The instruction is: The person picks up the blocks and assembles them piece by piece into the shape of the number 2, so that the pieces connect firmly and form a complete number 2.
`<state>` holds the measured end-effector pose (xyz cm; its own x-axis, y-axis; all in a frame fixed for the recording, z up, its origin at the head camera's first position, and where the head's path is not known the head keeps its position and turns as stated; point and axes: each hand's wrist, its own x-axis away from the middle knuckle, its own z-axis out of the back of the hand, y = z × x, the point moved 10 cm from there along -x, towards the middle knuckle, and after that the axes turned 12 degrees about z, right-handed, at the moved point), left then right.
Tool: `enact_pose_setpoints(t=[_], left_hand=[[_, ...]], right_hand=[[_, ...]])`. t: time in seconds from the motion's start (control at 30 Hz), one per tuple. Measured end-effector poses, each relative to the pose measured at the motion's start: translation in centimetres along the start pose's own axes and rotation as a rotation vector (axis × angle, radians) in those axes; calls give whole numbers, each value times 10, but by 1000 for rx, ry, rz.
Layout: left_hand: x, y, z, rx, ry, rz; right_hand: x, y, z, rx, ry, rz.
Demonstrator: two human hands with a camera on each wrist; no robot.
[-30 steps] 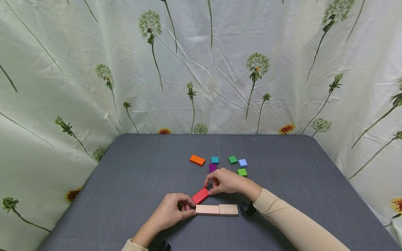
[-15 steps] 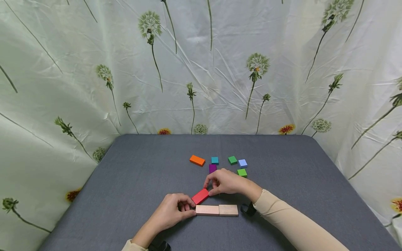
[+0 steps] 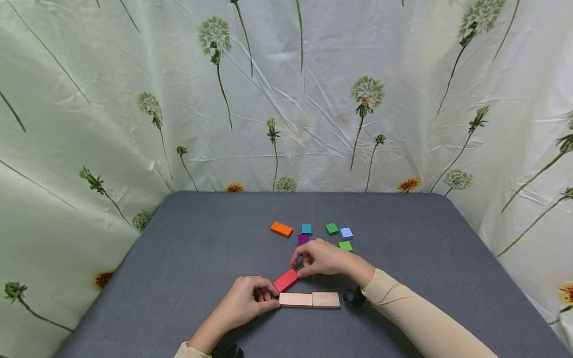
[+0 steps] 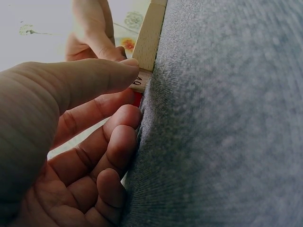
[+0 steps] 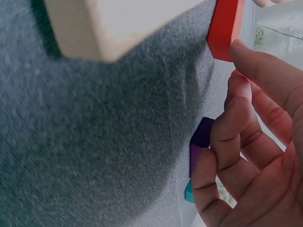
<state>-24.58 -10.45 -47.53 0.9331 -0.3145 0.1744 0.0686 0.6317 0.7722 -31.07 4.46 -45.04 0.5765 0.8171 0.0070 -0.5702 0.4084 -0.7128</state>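
Note:
In the head view, my left hand (image 3: 250,301) holds the left end of a pale pink wooden block (image 3: 295,300) with thumb and index finger. A plain wooden block (image 3: 326,300) lies against its right end. Slanting behind the pink block is a red block (image 3: 285,280), its lower left corner close to my left index fingertip. My right hand (image 3: 324,258) pinches the red block's upper right corner. The right wrist view shows the thumb (image 5: 255,66) on the red block's end. In the left wrist view the pink block's end face (image 4: 139,80) carries printed marks.
Behind my right hand lie a purple block (image 3: 303,239), a teal block (image 3: 306,228), an orange block (image 3: 281,229), a dark green block (image 3: 332,228), a light blue block (image 3: 346,233) and a light green block (image 3: 345,246). A flowered curtain (image 3: 286,99) hangs behind the grey table (image 3: 201,238).

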Motion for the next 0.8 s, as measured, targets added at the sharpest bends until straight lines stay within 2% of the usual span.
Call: enact_pose_setpoints(t=[0.33, 0.8], left_hand=[[1, 0, 0, -3, 2, 1], [1, 0, 1, -7, 18, -6]], right_hand=[[1, 3, 14, 11, 25, 14], [6, 18, 37, 31, 83, -53]])
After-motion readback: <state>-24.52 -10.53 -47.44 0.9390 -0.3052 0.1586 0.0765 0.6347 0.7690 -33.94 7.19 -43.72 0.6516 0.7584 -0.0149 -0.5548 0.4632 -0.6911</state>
